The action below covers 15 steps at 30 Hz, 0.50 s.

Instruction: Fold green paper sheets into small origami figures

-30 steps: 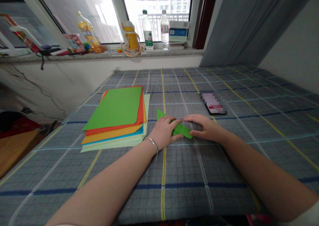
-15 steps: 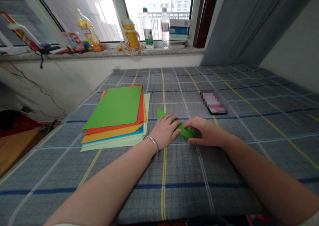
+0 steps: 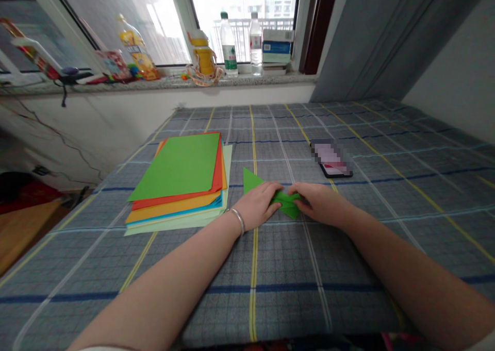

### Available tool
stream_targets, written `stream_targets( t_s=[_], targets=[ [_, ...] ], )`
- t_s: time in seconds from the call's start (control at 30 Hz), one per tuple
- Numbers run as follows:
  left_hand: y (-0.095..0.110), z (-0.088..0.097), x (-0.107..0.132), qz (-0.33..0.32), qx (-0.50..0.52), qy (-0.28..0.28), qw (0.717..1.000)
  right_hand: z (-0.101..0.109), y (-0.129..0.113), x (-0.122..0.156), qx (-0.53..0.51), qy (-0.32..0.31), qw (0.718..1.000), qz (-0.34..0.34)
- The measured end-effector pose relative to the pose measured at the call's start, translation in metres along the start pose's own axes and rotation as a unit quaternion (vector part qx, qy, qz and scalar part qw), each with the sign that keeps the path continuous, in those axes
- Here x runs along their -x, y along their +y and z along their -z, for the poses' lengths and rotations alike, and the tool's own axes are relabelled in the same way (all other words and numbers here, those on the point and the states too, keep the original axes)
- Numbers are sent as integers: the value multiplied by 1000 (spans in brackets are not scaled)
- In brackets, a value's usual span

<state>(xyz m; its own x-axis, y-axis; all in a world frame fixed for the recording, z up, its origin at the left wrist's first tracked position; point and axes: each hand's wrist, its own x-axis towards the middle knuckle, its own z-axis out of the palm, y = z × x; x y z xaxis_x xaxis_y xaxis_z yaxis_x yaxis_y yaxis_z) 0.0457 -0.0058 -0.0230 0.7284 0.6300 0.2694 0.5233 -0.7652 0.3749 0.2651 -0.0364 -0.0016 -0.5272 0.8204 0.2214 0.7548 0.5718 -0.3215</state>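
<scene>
On the far left, a wooden floor (image 3: 23, 232) shows low down beside a checked blue-gray cloth (image 3: 309, 299) with yellow and dark blue lines. Behind it is a white wall (image 3: 96, 119) with thin black wires on it. Above that, a stone window sill (image 3: 166, 83) holds a yellow juice bottle (image 3: 137, 49), a yellow drink flask (image 3: 203, 57), two clear water bottles (image 3: 228, 44) and a blue and white box (image 3: 276, 47).

On the cloth sits a neat stack of colored paper (image 3: 178, 178), with green on top, then orange, yellow, blue and pale green. Just right of it, the left hand (image 3: 255, 205) wears a silver bangle (image 3: 237, 220). Its fingers (image 3: 266, 191) are close together and press down on a folded green paper (image 3: 286, 204). The paper lies between both hands, with one pointed corner sticking out to the left. The right hand (image 3: 320, 203) comes in from the other side, and its fingers (image 3: 299, 188) press together on the fold. Farther back lies a phone (image 3: 331, 159) with a blurred screen. On the far right hang a gray curtain (image 3: 367, 36) and a pale wall (image 3: 452, 57).
</scene>
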Motion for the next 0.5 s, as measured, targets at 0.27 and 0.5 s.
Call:
stream_targets(
  t_s=[0.27,0.5],
  targets=[
    [-2,-1,-5,12,-36,-8,999,6,1,0,-65,-20,995,79],
    [-3,-2,-6,34,-37,-9,999,7,6,2,-111,-36,988,105]
  ],
)
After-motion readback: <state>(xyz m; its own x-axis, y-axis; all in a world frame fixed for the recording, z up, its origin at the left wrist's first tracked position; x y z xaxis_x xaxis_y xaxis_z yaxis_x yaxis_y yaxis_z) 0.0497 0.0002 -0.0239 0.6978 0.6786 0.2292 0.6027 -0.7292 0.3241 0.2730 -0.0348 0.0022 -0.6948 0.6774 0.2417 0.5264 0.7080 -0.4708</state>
